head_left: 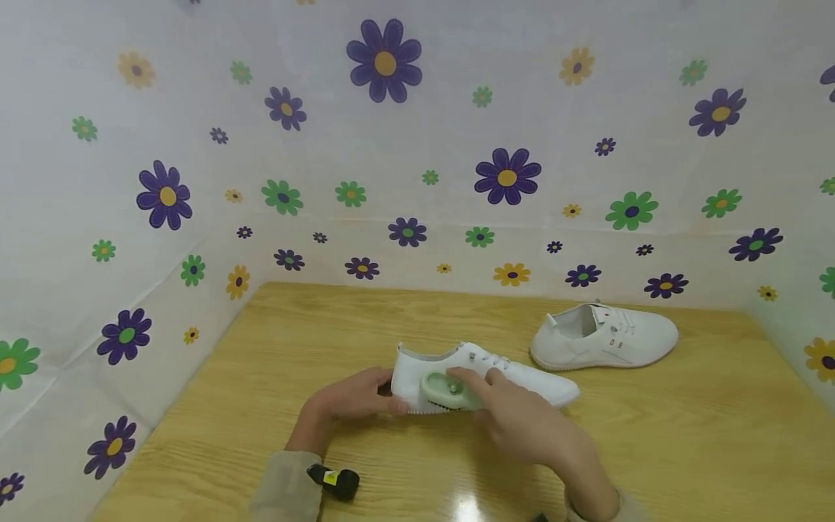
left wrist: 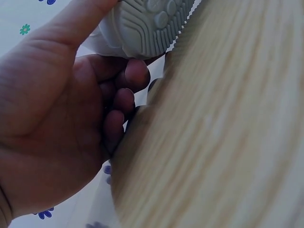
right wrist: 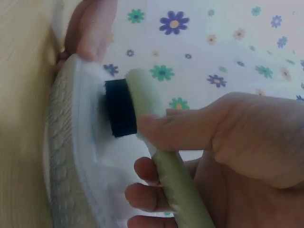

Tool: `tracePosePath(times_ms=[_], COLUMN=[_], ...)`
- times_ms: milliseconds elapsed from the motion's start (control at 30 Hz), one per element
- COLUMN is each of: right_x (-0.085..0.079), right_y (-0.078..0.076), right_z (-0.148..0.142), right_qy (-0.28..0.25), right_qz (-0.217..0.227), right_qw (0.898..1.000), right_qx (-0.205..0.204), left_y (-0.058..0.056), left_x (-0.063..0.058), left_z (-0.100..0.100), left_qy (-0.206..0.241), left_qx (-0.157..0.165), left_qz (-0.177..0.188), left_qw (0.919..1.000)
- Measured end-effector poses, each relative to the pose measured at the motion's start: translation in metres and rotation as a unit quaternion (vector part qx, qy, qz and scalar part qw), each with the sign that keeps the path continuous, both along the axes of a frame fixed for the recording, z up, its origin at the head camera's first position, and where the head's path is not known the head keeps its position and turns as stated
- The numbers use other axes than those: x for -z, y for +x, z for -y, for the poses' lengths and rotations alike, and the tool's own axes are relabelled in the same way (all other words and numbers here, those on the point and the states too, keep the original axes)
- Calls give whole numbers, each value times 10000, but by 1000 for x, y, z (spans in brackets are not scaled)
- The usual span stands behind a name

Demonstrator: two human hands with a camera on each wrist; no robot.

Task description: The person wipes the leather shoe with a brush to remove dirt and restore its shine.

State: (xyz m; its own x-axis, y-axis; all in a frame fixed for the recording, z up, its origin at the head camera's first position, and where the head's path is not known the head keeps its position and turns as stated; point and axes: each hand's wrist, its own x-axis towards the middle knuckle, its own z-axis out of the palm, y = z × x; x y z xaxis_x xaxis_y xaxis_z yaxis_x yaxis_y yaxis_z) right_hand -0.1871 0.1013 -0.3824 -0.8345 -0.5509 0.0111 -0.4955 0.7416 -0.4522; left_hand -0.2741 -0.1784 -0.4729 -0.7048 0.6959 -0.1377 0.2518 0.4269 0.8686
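A white lace-up shoe [head_left: 450, 360] stands at the middle of the table with its toe to the right. My left hand [head_left: 355, 395] grips its heel, thumb on the near side. In the left wrist view the heel's ridged grey sole [left wrist: 152, 21] shows, tilted up off the wood. My right hand [head_left: 528, 420] holds a pale green brush [head_left: 440, 389] against the shoe's near side. From the right wrist, the brush's dark bristles [right wrist: 120, 108] face the white upper, and the thumb presses behind the brush head while fingers curl round the handle [right wrist: 183, 190].
The matching white shoe [head_left: 633, 344] sits farther back on the right, toe also to the right. Flower-printed white sheeting [head_left: 443, 145] surrounds the wooden table [head_left: 248, 399] at the back and both sides. A small black device [head_left: 335, 482] is at my left cuff.
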Motion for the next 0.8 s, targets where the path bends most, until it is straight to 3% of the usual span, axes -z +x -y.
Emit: tracePosePath(times_ms=[233,400,533,667,800], right_x=[4,5,7,10,9], right_y=[-9,-7,-9,-9,-5], right_z=[34,21,16,21,14], right_qy=[-52,-5,-48,76,224], right_qz=[-42,3,-356,-458,-70], right_qw=[9991,9996,9992,9984,9986], right_qx=[-426,-292,-156,-330,-465], left_y=[3,3,2,1,0], left_x=[-2,-5,-7,-5,-3], left_z=[4,4,8,8,2], left_qy=[-122,-125,-71,-37,37], left_qx=[-255,-184,-185,-80,22], left_qz=[67,37,166,131,129], left_qw=[9996,9997,9997,9999,9999])
